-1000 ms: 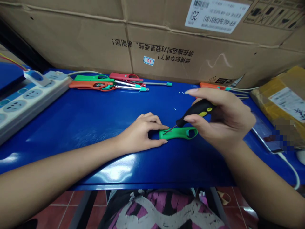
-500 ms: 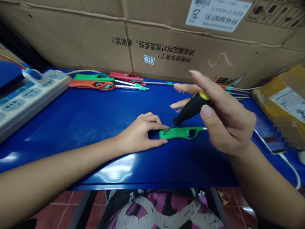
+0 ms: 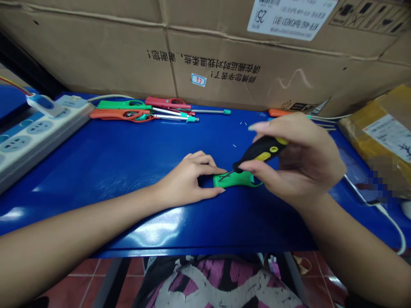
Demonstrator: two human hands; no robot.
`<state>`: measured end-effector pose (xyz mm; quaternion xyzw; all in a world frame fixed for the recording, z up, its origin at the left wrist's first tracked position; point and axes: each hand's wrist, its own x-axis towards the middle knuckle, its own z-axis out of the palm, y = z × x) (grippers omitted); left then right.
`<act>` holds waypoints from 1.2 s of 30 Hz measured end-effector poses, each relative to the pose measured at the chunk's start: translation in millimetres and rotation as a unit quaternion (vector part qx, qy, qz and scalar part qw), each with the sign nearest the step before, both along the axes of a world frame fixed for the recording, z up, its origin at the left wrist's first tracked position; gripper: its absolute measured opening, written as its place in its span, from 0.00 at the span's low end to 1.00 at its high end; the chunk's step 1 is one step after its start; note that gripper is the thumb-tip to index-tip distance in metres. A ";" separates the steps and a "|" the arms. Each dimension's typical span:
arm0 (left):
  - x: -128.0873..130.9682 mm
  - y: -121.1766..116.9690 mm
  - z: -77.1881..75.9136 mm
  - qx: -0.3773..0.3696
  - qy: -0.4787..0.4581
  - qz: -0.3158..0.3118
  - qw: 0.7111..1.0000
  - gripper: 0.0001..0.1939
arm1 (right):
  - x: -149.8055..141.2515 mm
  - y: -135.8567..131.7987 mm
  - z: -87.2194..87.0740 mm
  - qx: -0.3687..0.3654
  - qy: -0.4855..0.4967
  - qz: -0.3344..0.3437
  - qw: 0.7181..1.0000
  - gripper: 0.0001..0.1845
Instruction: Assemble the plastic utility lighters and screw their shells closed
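On the blue table lies a green long-nosed gas lighter (image 3: 240, 179), its trigger loop to the right. My left hand (image 3: 192, 177) grips its left end between thumb and fingers. A black and yellow screwdriver (image 3: 257, 155) is held slantwise by my right hand (image 3: 302, 158), which wraps round the handle. The thin tip meets the lighter's left end, between my left thumb and forefinger. My right hand hides the lighter's nose.
Along the back lie several red, green and orange lighters (image 3: 123, 114), with an orange one (image 3: 279, 113) farther right. A power strip (image 3: 45, 124) stands left. A phone (image 3: 362, 184) and taped parcel (image 3: 382, 132) are right. A large cardboard box (image 3: 212, 42) walls the back.
My right hand's fingers spread, shifted along the screwdriver handle, then closed round it again; the handle has turned, showing its yellow marks. My left hand and the lighter have stayed in place.
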<state>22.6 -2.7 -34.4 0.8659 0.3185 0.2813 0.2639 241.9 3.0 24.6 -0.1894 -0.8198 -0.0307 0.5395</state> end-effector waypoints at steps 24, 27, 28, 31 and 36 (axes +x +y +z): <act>0.5 0.7 -0.5 0.000 -0.001 0.003 1.000 0.17 | 8.6 -8.8 9.4 -0.120 -0.042 -0.011 0.992 0.23; 0.8 0.4 0.3 -0.007 0.002 0.002 1.000 0.17 | 8.2 -8.1 10.1 -0.179 -0.049 0.034 0.982 0.27; 0.8 0.3 0.5 -0.007 0.003 0.003 1.000 0.17 | 7.7 -7.4 10.2 -0.183 -0.047 0.043 0.981 0.27; 1.0 0.0 0.5 -0.001 0.005 0.005 1.000 0.16 | 6.4 -5.2 10.4 -0.106 -0.021 0.034 0.994 0.24; 1.2 -0.1 1.0 -0.007 0.009 0.006 1.000 0.15 | 6.0 -9.8 12.2 -0.138 -0.050 0.011 0.989 0.22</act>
